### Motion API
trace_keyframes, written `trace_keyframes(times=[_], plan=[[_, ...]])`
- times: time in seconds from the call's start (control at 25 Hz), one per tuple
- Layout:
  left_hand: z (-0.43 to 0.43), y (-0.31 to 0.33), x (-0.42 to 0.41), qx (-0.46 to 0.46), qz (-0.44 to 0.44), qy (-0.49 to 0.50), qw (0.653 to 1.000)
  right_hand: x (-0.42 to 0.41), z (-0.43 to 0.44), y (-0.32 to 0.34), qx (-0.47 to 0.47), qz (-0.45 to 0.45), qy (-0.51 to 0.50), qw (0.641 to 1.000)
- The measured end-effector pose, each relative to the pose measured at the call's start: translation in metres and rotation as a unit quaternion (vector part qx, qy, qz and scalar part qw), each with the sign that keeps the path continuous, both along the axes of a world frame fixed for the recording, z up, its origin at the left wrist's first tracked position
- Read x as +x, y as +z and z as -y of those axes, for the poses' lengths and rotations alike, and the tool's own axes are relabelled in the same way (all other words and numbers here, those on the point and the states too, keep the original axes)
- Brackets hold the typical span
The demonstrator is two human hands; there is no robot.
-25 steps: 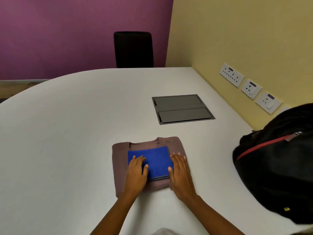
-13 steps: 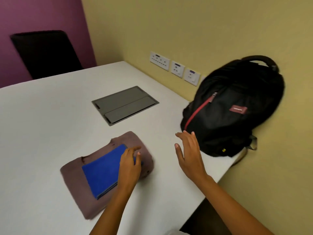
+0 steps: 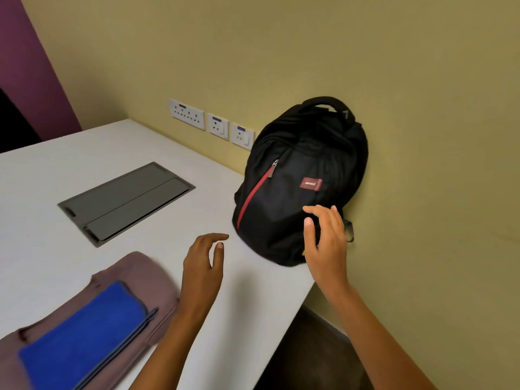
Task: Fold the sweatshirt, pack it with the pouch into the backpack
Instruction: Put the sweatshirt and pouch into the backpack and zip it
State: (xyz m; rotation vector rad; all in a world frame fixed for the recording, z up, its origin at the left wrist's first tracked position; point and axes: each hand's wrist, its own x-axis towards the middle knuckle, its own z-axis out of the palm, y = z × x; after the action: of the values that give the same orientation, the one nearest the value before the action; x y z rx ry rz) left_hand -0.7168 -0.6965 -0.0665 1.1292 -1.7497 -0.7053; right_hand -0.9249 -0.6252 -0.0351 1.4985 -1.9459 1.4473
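Note:
A folded mauve sweatshirt lies on the white table at the lower left, with a flat blue pouch resting on top of it. A black backpack with a red zip stripe stands upright against the yellow wall at the table's right corner, its zips shut. My left hand hovers over the table between sweatshirt and backpack, fingers relaxed, holding nothing. My right hand is raised in front of the backpack's lower right side, fingers spread; whether it touches the fabric I cannot tell.
A grey cable hatch is set flush in the table behind the sweatshirt. Three wall sockets sit left of the backpack. The table's right edge drops off just below the backpack.
Both hands left the pouch and sweatshirt and moved right toward the backpack. My view swung right, bringing the backpack to the centre.

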Motion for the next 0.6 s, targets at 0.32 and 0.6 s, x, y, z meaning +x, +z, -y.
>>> trace_keyframes(times=[0.32,0.6], plan=[[0.016,0.026,-0.149,-0.042,-0.044,-0.012,0.998,-0.124,0.014,0.028,-0.016,-0.042,0.025,0.999],[0.052,0.038,-0.219,-0.054,-0.026,-0.038,0.998,-0.185,0.048,0.044,-0.039,-0.046,0.027,0.998]])
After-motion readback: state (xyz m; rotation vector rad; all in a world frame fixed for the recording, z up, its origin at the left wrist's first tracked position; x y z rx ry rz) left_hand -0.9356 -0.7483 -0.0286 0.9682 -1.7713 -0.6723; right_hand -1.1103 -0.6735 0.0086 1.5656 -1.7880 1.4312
